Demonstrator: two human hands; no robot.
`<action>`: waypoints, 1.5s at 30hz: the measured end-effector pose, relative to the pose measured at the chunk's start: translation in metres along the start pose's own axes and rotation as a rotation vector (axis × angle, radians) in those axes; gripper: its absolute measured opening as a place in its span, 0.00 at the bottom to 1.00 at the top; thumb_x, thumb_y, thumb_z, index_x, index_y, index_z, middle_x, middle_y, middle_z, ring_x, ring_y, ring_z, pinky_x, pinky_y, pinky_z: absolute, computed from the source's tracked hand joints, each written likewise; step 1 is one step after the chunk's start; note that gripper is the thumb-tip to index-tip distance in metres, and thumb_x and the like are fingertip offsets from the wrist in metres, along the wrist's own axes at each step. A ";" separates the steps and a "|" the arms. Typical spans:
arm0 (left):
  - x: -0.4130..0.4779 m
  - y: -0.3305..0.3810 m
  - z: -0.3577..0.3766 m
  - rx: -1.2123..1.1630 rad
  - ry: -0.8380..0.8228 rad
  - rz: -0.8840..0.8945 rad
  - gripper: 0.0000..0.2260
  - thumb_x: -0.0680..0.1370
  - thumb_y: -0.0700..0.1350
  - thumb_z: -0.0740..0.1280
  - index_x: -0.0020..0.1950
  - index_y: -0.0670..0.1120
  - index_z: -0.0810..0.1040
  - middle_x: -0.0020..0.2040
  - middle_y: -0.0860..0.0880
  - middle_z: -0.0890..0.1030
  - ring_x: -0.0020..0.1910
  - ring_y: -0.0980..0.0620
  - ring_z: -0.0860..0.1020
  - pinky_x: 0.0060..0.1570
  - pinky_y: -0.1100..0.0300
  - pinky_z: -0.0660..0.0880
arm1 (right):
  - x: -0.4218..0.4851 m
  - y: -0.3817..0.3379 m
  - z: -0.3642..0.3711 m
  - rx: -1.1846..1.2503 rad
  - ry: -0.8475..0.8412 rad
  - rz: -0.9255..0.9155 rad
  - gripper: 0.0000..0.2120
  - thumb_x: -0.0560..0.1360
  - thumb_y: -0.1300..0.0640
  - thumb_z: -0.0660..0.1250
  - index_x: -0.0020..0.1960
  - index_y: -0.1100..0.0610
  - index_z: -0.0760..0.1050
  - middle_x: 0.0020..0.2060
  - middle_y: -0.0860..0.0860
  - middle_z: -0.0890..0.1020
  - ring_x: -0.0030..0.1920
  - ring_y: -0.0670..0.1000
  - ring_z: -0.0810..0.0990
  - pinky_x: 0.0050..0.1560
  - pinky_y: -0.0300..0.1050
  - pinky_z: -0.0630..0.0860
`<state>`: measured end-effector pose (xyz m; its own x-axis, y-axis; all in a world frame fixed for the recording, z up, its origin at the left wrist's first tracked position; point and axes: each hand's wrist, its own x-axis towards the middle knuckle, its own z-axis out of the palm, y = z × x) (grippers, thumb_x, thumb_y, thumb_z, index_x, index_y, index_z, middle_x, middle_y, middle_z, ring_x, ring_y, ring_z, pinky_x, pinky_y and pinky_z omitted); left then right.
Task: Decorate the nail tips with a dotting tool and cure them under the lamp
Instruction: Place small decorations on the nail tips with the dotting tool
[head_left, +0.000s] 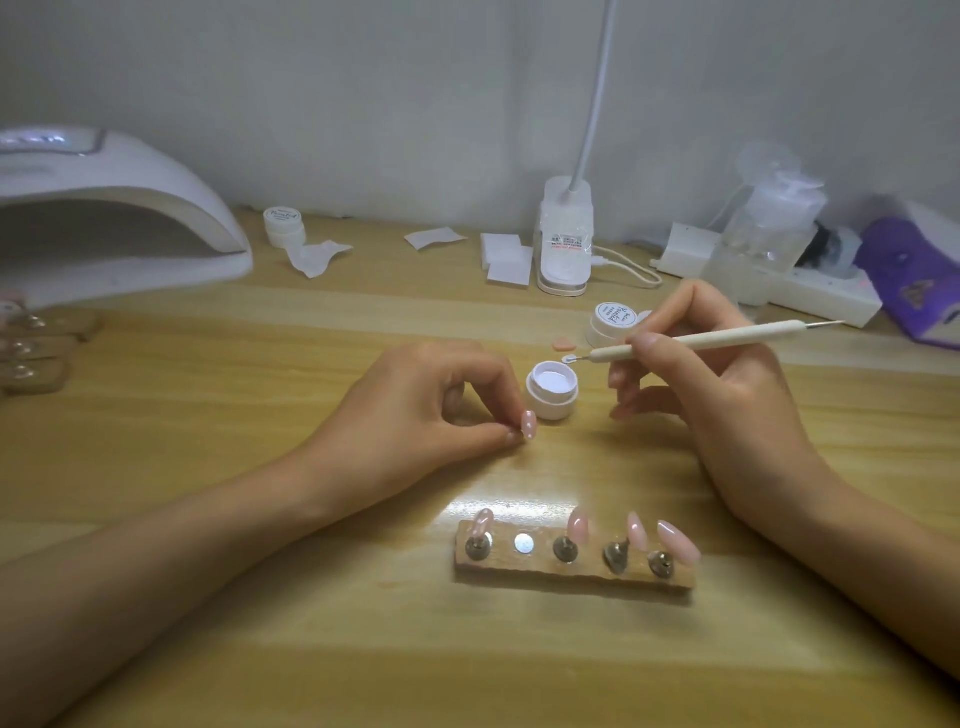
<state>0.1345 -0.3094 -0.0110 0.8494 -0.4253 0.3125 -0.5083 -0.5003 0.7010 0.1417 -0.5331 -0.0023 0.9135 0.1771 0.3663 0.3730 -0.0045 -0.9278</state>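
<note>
My left hand pinches a pink nail tip on its small stand, just left of an open white gel pot. My right hand grips a white dotting tool; its ball end carries a white blob above the pot's far rim. A wooden holder near me carries several pink nail tips on metal pegs, with one bare magnet spot. The white curing lamp stands at the far left.
The pot's lid and a loose pink tip lie behind the pot. A desk lamp base, wipes, another pot, a pump bottle, a power strip and a purple pack line the back. More wooden holders sit at left.
</note>
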 end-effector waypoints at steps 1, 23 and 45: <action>0.000 0.000 0.000 -0.003 -0.001 0.002 0.07 0.71 0.42 0.77 0.39 0.54 0.83 0.39 0.63 0.80 0.32 0.57 0.68 0.33 0.69 0.64 | 0.002 0.001 -0.001 -0.033 -0.004 0.015 0.09 0.78 0.62 0.66 0.41 0.58 0.70 0.32 0.53 0.81 0.33 0.49 0.79 0.32 0.42 0.79; 0.001 -0.001 0.001 0.017 0.009 -0.006 0.07 0.71 0.43 0.77 0.39 0.54 0.83 0.38 0.65 0.79 0.32 0.57 0.67 0.33 0.69 0.64 | 0.006 0.000 0.001 0.058 0.019 -0.038 0.09 0.75 0.53 0.66 0.42 0.56 0.68 0.32 0.50 0.80 0.30 0.48 0.77 0.29 0.38 0.74; 0.002 -0.002 0.001 -0.018 0.001 -0.036 0.10 0.71 0.43 0.77 0.37 0.57 0.81 0.40 0.61 0.81 0.32 0.50 0.67 0.32 0.65 0.64 | -0.003 -0.001 0.010 0.147 -0.185 0.188 0.09 0.73 0.59 0.66 0.35 0.51 0.74 0.31 0.56 0.81 0.31 0.51 0.80 0.32 0.42 0.78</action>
<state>0.1370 -0.3103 -0.0125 0.8671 -0.4066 0.2878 -0.4752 -0.5015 0.7230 0.1374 -0.5242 -0.0034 0.9141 0.3629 0.1808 0.1605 0.0855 -0.9833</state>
